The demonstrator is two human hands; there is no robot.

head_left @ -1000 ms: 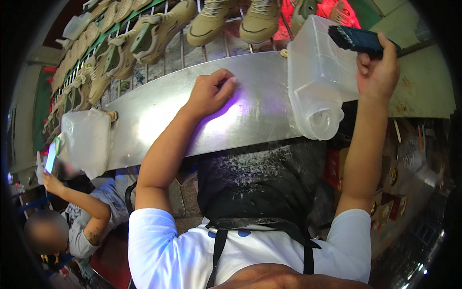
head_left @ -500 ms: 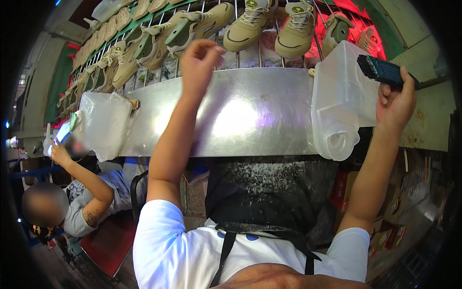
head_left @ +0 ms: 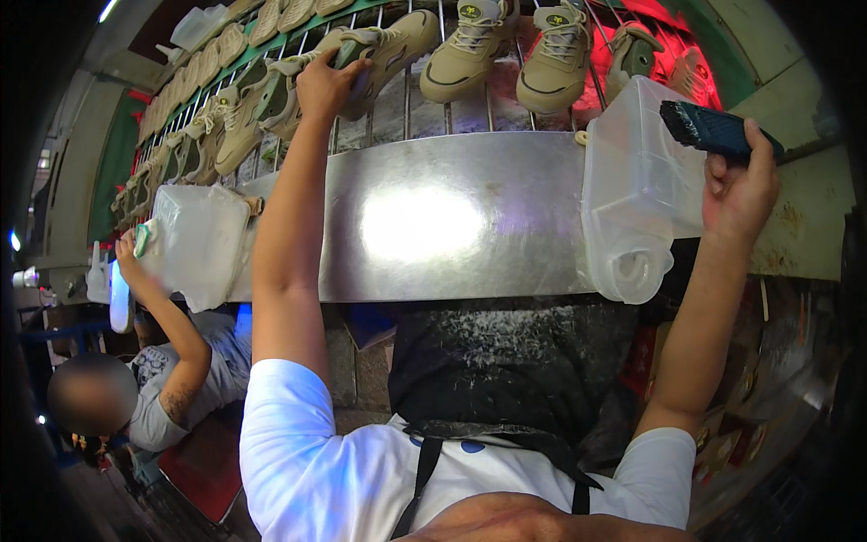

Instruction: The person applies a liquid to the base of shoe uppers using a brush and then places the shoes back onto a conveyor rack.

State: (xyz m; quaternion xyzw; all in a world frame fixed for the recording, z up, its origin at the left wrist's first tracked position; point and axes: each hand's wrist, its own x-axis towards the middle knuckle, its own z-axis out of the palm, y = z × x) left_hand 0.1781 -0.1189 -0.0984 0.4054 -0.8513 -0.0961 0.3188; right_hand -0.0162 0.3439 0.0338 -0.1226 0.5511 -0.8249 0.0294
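My left hand (head_left: 329,86) reaches to the rack and closes on the heel end of a tan sneaker (head_left: 403,47) with a green-grey lining, whose toe points to the far right. Part of the heel is hidden by the fingers. My right hand (head_left: 742,194) holds a dark blue brush (head_left: 722,132) by its body, the pale-crusted bristles facing left. The brush is up beside a translucent plastic box (head_left: 628,163) at the right end of the metal worktop (head_left: 533,217).
Beyond the worktop, more tan sneakers (head_left: 553,56) stand on a rack of metal rods (head_left: 447,116), soles (head_left: 230,41) behind them. A cloudy plastic container (head_left: 203,239) sits at the worktop's left end. A co-worker's hand (head_left: 128,257) is beside it at far left.
My left hand has moved forward and left from above the worktop's far edge onto the sneaker. The brush has shifted slightly left. The co-worker's hand has moved up and right.
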